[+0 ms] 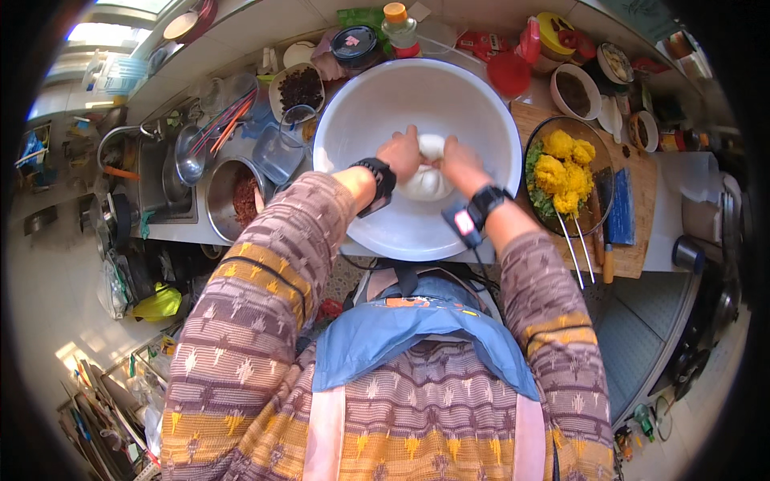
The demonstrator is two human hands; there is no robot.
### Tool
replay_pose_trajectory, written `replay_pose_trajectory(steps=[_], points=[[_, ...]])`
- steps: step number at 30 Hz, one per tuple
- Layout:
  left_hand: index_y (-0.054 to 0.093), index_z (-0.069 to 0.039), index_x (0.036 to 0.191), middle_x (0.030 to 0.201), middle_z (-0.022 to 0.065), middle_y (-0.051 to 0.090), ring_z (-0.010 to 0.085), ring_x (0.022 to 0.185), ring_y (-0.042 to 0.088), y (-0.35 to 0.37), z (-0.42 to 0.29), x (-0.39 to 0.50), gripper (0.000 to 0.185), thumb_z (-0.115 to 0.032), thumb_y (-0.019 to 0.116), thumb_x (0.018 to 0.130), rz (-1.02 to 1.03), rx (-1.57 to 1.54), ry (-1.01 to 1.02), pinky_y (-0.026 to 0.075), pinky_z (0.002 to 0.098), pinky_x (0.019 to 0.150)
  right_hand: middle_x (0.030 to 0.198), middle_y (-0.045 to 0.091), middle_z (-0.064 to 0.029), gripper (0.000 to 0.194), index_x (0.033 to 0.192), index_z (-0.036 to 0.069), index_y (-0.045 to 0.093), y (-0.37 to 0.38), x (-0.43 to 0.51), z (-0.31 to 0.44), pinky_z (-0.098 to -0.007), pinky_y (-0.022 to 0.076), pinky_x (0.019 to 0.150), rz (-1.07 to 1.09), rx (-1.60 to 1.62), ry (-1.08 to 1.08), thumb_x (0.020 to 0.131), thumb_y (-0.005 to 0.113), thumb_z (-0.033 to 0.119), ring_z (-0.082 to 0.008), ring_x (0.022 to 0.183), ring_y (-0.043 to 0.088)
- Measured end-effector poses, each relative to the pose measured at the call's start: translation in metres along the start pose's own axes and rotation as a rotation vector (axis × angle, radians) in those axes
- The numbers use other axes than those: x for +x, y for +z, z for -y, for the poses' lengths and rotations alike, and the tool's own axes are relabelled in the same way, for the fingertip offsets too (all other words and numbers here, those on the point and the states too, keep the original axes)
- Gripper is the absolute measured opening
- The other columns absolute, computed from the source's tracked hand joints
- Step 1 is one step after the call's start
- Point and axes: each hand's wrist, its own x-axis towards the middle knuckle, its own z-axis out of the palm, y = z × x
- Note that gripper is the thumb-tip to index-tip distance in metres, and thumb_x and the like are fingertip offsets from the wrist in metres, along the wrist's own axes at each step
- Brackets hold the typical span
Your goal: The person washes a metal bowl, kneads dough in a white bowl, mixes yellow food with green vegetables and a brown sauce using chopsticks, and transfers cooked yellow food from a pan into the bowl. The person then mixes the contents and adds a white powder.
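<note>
A wide white basin (481,120) with a blue rim sits in front of me on the counter. Inside it is smooth white dough (426,185), its lower part rounded and creased, with another bulge rising between my hands. My left hand (400,154) grips the dough from the left, its thumb raised. From the right, my right hand (461,160) pinches the same dough, fingers curled in close to the left ones. The fingertips are partly hidden, so I cannot tell whether the upper bulge is a separate piece. Dark bands with devices circle both wrists.
To the right, a wooden cutting board (646,198) carries a glass bowl of yellow mash and greens (559,171), chopsticks (568,249) and a blue-bladed knife (621,207). On the left stand a metal pot (213,198) of dark red filling, a plastic container (277,153) and the sink (159,180).
</note>
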Motion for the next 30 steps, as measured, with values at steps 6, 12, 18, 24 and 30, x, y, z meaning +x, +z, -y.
replay_pose_trajectory(steps=[6, 12, 18, 24, 30], points=[[0.031, 0.002, 0.139, 0.113, 0.023, 0.06, 0.028, 0.108, 0.058, -0.042, 0.007, -0.048, 0.094, -0.046, 0.076, 0.073, 0.507, -0.475, -0.114, 0.05, 0.0399, 0.087, 0.092, 0.059, -0.0213, 0.053, 0.113, 0.0, 0.046, -0.005, -0.045, 0.021, -0.0495, 0.051, 0.074, -0.102, -0.094, -0.449, 0.073, 0.075, 0.021, -0.0445, 0.082, 0.061], [0.029, -0.003, 0.138, 0.112, 0.0315, 0.049, 0.0467, 0.101, 0.055, 0.018, 0.011, -0.09, 0.078, -0.024, 0.073, 0.078, -0.061, 0.077, 0.294, 0.049, 0.0495, 0.081, 0.099, 0.057, -0.0225, 0.057, 0.111, -0.002, 0.043, 0.028, -0.078, 0.01, -0.0497, 0.0517, 0.073, 0.027, 0.075, -0.03, 0.071, 0.077, 0.019, -0.0444, 0.087, 0.061], [0.041, 0.0, 0.118, 0.109, 0.0296, 0.053, 0.0466, 0.094, 0.058, 0.01, 0.003, -0.003, 0.055, -0.026, 0.07, 0.079, -0.088, 0.044, 0.068, 0.049, 0.0489, 0.082, 0.09, 0.065, -0.0249, 0.039, 0.106, -0.003, 0.049, -0.002, 0.004, 0.009, -0.044, 0.0529, 0.075, 0.028, 0.01, 0.038, 0.079, 0.067, 0.019, -0.0416, 0.088, 0.064], [0.029, 0.004, 0.138, 0.124, 0.0238, 0.053, 0.0352, 0.113, 0.053, -0.052, 0.012, -0.03, 0.08, -0.039, 0.069, 0.083, 0.645, -0.558, -0.094, 0.047, 0.0427, 0.092, 0.097, 0.062, -0.0225, 0.033, 0.107, -0.002, 0.051, -0.02, -0.021, 0.029, -0.0477, 0.0533, 0.074, 0.052, -0.161, -0.274, 0.081, 0.061, 0.014, -0.0416, 0.086, 0.064], [0.029, -0.006, 0.141, 0.125, 0.0299, 0.045, 0.0478, 0.106, 0.053, -0.004, 0.002, -0.085, 0.083, -0.028, 0.075, 0.076, 0.246, 0.081, 0.239, 0.048, 0.0462, 0.087, 0.109, 0.053, -0.0244, 0.066, 0.117, 0.0, 0.043, 0.005, -0.084, 0.015, -0.0495, 0.0502, 0.08, 0.077, 0.073, -0.07, 0.069, 0.079, 0.027, -0.044, 0.095, 0.059]])
